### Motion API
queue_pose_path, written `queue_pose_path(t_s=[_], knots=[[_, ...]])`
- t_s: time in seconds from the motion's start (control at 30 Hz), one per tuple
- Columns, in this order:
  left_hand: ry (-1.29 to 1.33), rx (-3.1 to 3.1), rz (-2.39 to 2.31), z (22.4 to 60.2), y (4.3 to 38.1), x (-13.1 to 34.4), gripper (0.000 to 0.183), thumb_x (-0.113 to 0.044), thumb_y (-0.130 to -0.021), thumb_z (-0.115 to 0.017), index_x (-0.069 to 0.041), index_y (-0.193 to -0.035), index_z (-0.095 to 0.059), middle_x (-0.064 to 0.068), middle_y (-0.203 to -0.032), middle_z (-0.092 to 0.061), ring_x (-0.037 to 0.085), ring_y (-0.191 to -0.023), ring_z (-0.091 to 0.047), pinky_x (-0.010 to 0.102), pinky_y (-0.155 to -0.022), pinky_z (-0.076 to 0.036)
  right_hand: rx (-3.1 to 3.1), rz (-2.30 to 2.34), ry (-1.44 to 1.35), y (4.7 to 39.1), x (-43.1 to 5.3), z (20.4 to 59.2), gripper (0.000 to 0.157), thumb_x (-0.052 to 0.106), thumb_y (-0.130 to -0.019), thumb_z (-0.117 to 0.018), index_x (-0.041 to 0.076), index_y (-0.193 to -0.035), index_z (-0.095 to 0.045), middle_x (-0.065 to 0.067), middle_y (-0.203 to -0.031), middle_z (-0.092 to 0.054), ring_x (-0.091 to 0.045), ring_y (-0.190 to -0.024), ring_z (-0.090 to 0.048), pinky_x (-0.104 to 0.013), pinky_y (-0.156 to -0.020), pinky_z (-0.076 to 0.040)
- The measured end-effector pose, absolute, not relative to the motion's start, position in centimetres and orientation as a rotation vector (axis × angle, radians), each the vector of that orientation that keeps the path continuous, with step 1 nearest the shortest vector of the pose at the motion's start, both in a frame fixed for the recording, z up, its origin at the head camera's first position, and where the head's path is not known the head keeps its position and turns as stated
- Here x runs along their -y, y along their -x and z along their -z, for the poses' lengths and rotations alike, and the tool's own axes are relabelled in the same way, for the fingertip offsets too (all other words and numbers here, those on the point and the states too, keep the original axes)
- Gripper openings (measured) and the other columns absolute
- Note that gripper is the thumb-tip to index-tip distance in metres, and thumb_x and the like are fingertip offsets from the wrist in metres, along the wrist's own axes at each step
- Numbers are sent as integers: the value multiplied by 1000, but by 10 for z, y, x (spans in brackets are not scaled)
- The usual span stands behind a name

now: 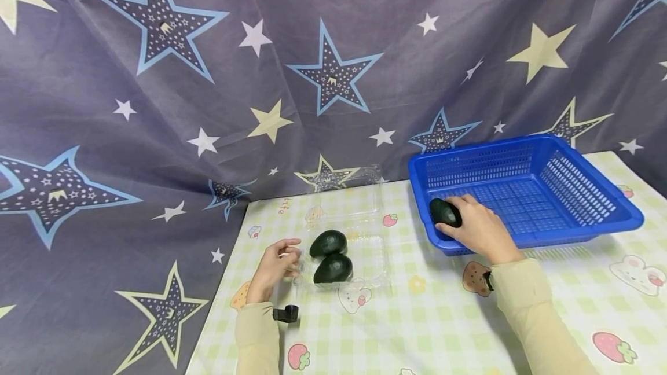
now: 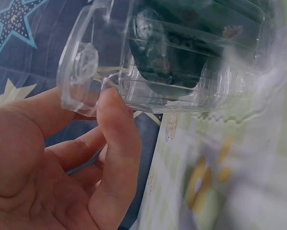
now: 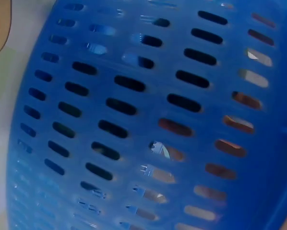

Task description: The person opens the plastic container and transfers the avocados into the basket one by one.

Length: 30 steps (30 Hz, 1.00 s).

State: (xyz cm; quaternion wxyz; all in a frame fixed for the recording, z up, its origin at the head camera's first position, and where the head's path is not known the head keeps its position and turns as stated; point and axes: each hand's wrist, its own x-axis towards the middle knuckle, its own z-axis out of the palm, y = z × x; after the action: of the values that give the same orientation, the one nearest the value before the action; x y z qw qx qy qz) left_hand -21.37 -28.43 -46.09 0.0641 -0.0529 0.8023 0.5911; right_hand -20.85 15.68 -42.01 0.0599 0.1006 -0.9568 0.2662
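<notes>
My right hand [image 1: 482, 229] grips a dark green avocado [image 1: 444, 213] just inside the left end of the blue plastic basket [image 1: 578, 184]. In the right wrist view the slotted basket wall [image 3: 148, 108] fills the picture and covers most of that hand. Two more avocados, a rear one [image 1: 328, 243] and a front one [image 1: 333, 268], lie touching in the left half of a clear plastic clamshell box [image 1: 372, 259], its lid [image 1: 349, 198] folded open behind. At the box's left edge, my left hand [image 2: 76, 148] pinches the rim between thumb and index finger.
A checked tablecloth [image 1: 406, 323] with cartoon prints covers the table. Behind it hangs a dark star-patterned curtain [image 1: 344, 132], close to the rear of the basket and the lid. A black strap mount [image 1: 285, 313] sits at the left wrist.
</notes>
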Motion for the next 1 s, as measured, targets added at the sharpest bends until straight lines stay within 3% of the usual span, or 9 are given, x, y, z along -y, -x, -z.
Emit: queue_pose_path(t_s=[0.33,0.63,1.0], knots=[[163,-2443,-1784,462,214,284,42,5,-90,-54,3,-132,-58,19,-103,-60,15,-65,-56,25,-51,-56,3002,-795,-295,213,-156,419,72,40,-91,-69,-5,-143,-47,-39,-143,-40,-60,-126,-42,-73,-97,-40],[159,-2430,-1785,462,214,284,42,4,-90,-54,2,-132,-58,22,-107,-59,17,-68,-56,25,-52,-56,3046,-778,-307,213,-157,418,69,40,-94,-65,-6,-142,-47,-37,-138,-46,-56,-120,-49,-70,-92,-44],[161,-2437,-1780,463,215,285,42,4,-91,-54,3,-133,-57,21,-105,-60,15,-63,-56,25,-51,-56,3005,-740,-323,213,-153,415,63,30,-95,-65,-6,-143,-46,-35,-142,-43,-53,-129,-43,-70,-99,-41]])
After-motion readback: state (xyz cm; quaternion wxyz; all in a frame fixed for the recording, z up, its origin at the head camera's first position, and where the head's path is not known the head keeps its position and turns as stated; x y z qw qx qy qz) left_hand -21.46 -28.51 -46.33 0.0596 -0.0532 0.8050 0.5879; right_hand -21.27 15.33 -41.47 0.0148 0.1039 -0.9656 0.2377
